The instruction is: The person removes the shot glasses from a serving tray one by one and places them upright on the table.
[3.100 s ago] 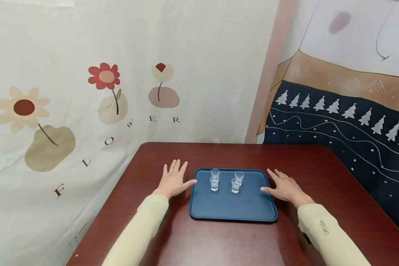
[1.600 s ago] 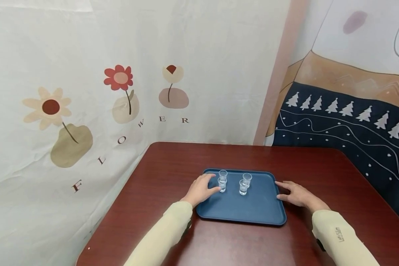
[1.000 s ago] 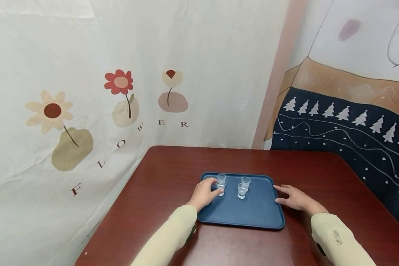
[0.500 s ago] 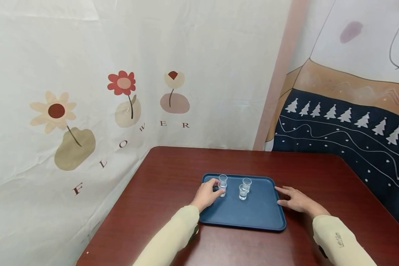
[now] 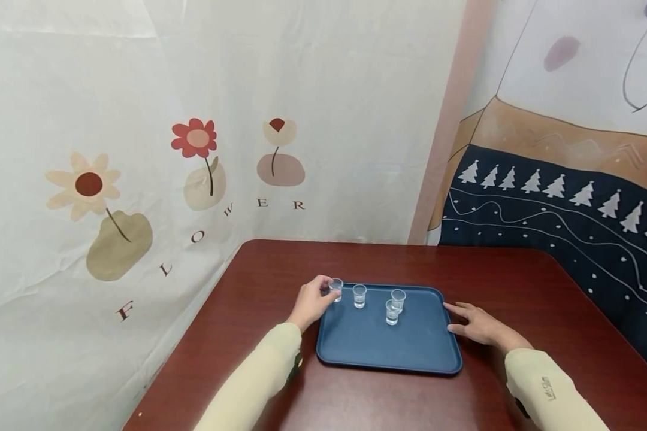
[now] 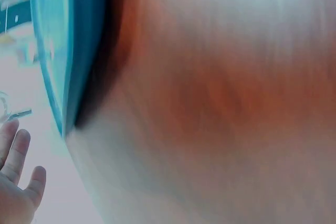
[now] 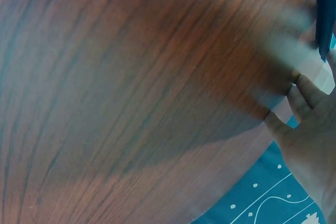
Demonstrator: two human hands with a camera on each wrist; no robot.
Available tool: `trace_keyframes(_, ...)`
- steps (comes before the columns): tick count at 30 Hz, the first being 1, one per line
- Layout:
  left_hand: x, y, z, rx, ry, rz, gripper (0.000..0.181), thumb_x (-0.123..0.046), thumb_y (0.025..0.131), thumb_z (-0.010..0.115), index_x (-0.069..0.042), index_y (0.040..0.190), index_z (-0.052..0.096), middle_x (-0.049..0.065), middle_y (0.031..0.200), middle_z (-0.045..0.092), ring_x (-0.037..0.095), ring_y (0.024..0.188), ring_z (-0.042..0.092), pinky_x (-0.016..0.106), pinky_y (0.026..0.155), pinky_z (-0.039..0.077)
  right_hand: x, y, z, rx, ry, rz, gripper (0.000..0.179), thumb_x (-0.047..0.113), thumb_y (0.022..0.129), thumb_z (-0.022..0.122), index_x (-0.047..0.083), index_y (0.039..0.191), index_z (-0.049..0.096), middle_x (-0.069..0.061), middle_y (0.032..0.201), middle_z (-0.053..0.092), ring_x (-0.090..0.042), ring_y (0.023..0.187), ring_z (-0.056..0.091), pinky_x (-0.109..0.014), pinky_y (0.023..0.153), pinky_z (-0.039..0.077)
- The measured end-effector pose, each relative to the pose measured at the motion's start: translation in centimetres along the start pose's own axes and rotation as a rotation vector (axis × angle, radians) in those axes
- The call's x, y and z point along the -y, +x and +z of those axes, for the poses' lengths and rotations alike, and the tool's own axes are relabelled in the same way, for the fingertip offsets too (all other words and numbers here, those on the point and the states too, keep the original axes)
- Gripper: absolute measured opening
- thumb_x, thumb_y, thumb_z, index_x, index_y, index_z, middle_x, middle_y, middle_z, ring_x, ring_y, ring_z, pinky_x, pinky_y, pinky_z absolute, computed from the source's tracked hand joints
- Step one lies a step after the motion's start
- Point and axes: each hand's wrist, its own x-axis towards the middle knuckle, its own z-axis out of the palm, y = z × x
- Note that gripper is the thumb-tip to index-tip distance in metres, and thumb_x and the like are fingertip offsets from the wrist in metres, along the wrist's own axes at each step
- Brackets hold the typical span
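Note:
My left hand [image 5: 308, 305] pinches a small clear shot glass [image 5: 336, 288] between thumb and fingers, over the far left corner of a blue tray [image 5: 380, 344]. Just right of it, another shot glass [image 5: 359, 297] stands upright on the tray. Two more stand close together toward the tray's right, a rear glass [image 5: 399, 296] partly behind a front glass [image 5: 392, 313]. My right hand [image 5: 480, 323] lies at the tray's right edge, fingers extended and fingertips right at the rim. The left wrist view catches several fingers [image 6: 16, 161] and part of a glass; the right wrist view shows the right hand [image 7: 312, 129].
A dark red wooden table [image 5: 280, 263] carries the tray. Behind it hangs a pale cloth [image 5: 350, 108] with printed flowers and letters; a dark blue cloth [image 5: 544, 233] with white trees hangs on the right.
My left hand came in from beside the tray, took the front left shot glass and moved it left toward the far corner. The right hand drew back slightly to the rim, then stayed.

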Motion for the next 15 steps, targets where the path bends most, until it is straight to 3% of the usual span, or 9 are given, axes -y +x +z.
trace_keyframes(10,4.6,2.1,-4.0,-0.137,-0.04,-0.162,0.034,-0.025,0.092,0.073,-0.004,0.116,0.063,0.012,0.107,0.066,0.026,0.099,0.061,0.042,0.088,0.05,-0.1,0.1,0.2,0.007,-0.005,0.017,0.07,0.038,0.095,0.065,0.004,0.15,0.04,-0.037,0.15,0.026,-0.06,0.135,0.021,-0.075,0.101,0.022)
trace_keyframes(15,6.4,2.6,-4.8,-0.184,-0.054,-0.245,0.033,-0.026,0.094,0.071,-0.003,0.116,0.061,0.015,0.11,0.065,0.028,0.101,0.06,0.043,0.086,0.05,0.0,0.1,0.1,0.009,-0.006,0.022,0.07,0.039,0.095,0.065,0.005,0.151,0.04,-0.036,0.151,0.026,-0.06,0.135,0.02,-0.075,0.102,0.021)
